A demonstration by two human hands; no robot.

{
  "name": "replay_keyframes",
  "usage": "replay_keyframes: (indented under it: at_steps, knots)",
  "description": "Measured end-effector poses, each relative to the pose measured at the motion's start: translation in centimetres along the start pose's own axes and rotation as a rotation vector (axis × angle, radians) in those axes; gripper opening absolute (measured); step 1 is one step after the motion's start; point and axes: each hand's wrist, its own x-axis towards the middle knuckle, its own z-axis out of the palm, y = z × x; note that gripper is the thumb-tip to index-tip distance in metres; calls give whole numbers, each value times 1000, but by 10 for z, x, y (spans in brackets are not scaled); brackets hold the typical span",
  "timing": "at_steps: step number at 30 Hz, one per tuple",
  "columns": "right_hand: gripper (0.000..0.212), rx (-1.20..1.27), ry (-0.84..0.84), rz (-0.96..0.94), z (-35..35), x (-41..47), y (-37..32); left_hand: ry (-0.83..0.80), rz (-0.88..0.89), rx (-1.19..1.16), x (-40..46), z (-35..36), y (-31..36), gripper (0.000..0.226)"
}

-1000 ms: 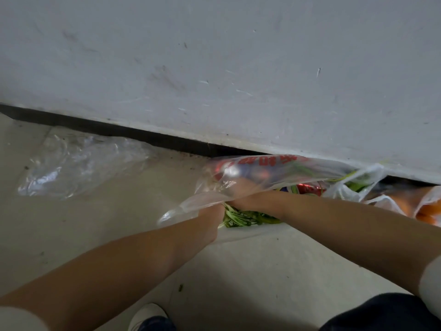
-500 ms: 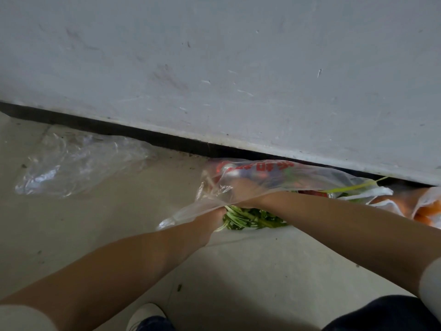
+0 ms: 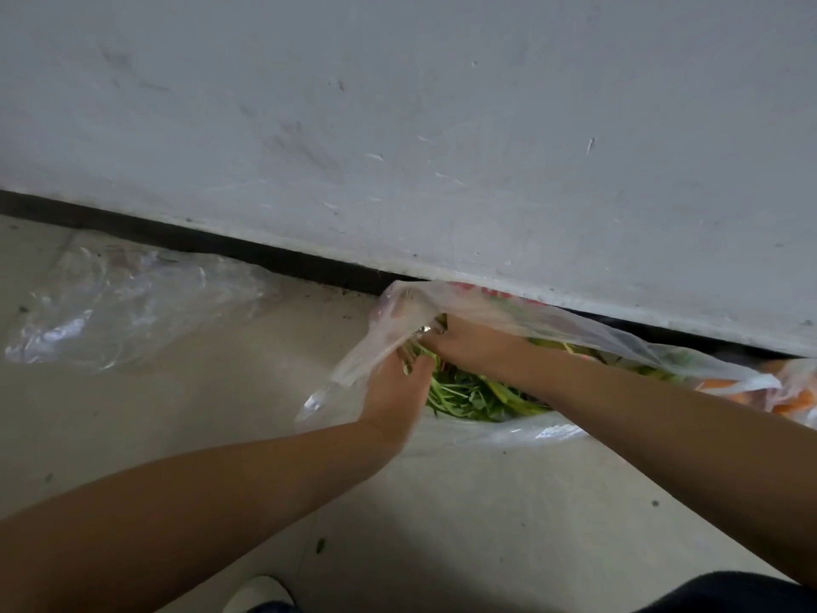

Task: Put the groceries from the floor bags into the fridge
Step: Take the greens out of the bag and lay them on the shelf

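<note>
A clear plastic bag with red print lies on the floor against the wall's foot. Inside it is a bunch of leafy greens. My left hand grips the bag's near rim together with some green stems. My right hand reaches into the bag mouth, fingers curled down around the greens' stems, partly hidden by the plastic. Further right, orange produce in another thin bag shows at the frame edge.
An empty crumpled clear bag lies on the floor to the left. A scuffed white wall with a dark baseboard runs close behind. My white shoe is at the bottom edge.
The bag's upper flap has been pulled back toward the wall, exposing my right hand and more of the greens. My left hand has shifted onto the rim and the stems.
</note>
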Motion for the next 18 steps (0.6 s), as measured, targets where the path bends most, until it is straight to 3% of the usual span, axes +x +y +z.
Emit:
replay_keyframes:
  at_steps: [3, 5, 7, 9, 11, 15, 18]
  knots:
    - [27, 116, 99, 12, -7, -1, 4, -108, 130, 110, 8, 2, 1, 20]
    - [19, 203, 63, 8, -11, 2, 11, -136, 147, 148, 15, 3, 1, 20]
    - [10, 163, -2, 73, -17, 6, 19, -138, 84, 126, 19, 6, 5, 22]
    - [19, 59, -61, 121, -25, 7, 29, -87, 60, 145, 28, 7, 6, 19]
    - [25, -3, -31, 124, -37, 3, 35, -57, 33, 123, 37, 3, 10, 22]
    - [28, -30, 105, 130, -69, -17, 29, -149, -162, 81, 43, -3, 49, 27]
    - [8, -37, 90, 181, -90, -47, 13, -92, -253, 229, 24, -10, 85, 29]
